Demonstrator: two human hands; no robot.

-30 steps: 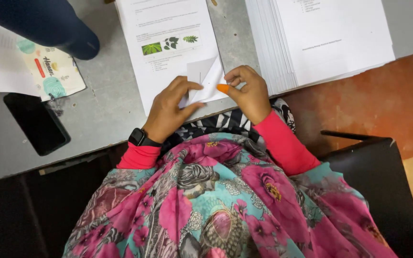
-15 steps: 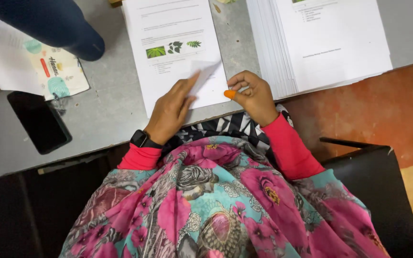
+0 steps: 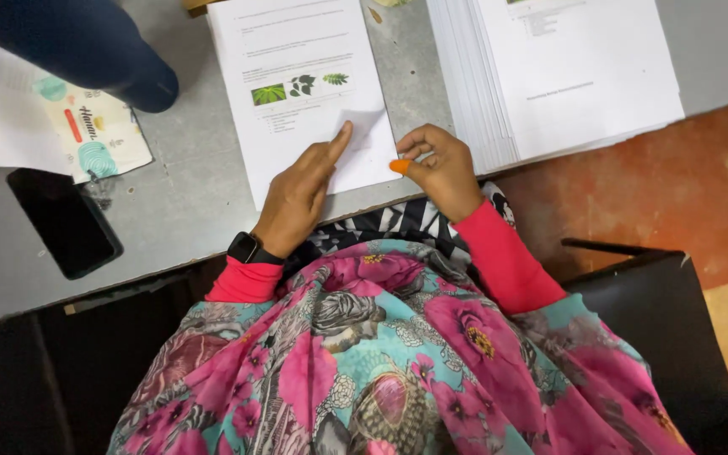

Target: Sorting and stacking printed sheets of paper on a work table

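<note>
A small white paper piece (image 3: 366, 139) lies flat on a printed sheet with leaf pictures (image 3: 292, 84) on the grey table (image 3: 187, 194). My left hand (image 3: 297, 194), with a black watch on its wrist, presses its outstretched index finger onto the piece's left side. My right hand (image 3: 436, 168), with an orange thumbnail, pinches the piece's lower right corner with curled fingers. Both hands rest at the table's near edge.
A thick stack of white printed sheets (image 3: 566, 76) lies to the right. A black phone (image 3: 65, 221) and a patterned paper (image 3: 99, 135) lie at the left. Another person's dark blue sleeve (image 3: 86, 46) reaches over the table's far left. A black chair (image 3: 650, 312) stands at the right.
The small paper was held up between both hands; it now lies flat on the printed sheet, with my left index finger stretched out over it.
</note>
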